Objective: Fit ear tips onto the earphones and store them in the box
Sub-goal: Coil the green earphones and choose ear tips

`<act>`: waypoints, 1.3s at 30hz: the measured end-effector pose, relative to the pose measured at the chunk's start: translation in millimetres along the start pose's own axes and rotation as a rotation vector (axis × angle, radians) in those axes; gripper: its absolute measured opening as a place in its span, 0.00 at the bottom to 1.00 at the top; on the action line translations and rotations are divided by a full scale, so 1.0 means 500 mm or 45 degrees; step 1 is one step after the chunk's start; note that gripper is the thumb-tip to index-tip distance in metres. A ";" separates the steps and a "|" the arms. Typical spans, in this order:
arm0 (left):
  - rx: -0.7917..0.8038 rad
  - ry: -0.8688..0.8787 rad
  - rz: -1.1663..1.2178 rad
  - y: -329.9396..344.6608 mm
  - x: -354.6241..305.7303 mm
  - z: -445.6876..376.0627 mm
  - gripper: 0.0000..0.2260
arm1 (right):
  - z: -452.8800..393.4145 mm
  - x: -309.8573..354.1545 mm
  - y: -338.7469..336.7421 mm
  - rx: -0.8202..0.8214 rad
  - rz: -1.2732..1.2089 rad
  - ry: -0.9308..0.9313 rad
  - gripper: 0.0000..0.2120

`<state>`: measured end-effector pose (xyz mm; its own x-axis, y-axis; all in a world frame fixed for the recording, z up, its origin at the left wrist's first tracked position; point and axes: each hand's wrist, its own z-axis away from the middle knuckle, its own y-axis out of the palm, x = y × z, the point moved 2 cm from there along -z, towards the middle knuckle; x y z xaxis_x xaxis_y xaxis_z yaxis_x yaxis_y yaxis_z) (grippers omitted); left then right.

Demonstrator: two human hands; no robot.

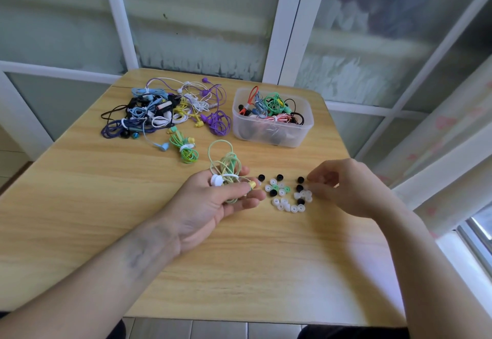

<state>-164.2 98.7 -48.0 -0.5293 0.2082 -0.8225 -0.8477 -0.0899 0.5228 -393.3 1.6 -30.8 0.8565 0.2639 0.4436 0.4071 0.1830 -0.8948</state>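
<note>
My left hand (213,200) lies palm up and holds a coiled pale yellow-green earphone (225,164) bound with a white tie; its yellow earbud (251,184) sits between my fingertips. My right hand (343,186) hovers with curled fingers at the right edge of a scatter of loose ear tips (287,193), white, black and green, on the table. Whether it pinches a tip is hidden by blur. The clear plastic box (271,136) at the back right holds several bundled earphones.
A tangled pile of earphones (165,111) in purple, blue, white, yellow and black lies at the back left of the wooden table (106,205). A green coiled earphone (185,149) lies just in front of it. Window frames surround the table.
</note>
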 end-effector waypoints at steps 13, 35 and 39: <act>0.008 0.004 0.043 0.001 -0.001 -0.001 0.11 | 0.013 0.024 -0.010 -0.284 -0.443 -0.106 0.05; -0.088 0.031 -0.088 -0.008 -0.001 0.002 0.12 | 0.058 0.144 0.076 -0.080 -0.983 -0.255 0.06; -0.109 0.079 -0.169 -0.007 0.001 0.009 0.13 | 0.060 0.143 0.079 -0.106 -0.890 -0.287 0.08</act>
<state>-161.1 103.4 -49.2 -0.4114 0.1635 -0.8967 -0.9088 -0.1490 0.3898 -325.6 56.2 -32.8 0.3060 0.3021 0.9028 0.8643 0.3095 -0.3965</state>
